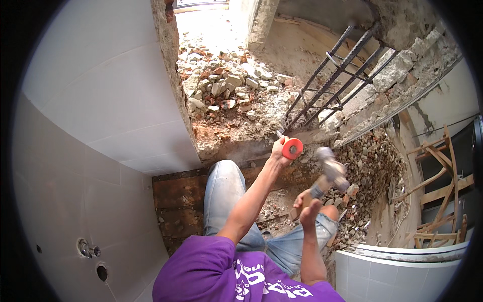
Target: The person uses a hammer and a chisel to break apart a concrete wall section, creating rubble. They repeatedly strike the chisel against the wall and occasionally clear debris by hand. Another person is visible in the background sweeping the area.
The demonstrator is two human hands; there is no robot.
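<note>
While the left hand (280,147) clenches the chisel (279,134) behind its red guard (298,153), tip slanting away and leftward near the foot of the steel bars (347,63), the blurred head of the hammer (330,172) hangs to the guard's right, its handle wrapped in the right hand (308,211).

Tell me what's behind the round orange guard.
Behind the guard, part of the left hand shows, gripping the chisel, whose metal end pokes out beyond it. The guard covers some of the fingers and most of the chisel's shaft, so those can't be seen.
</note>
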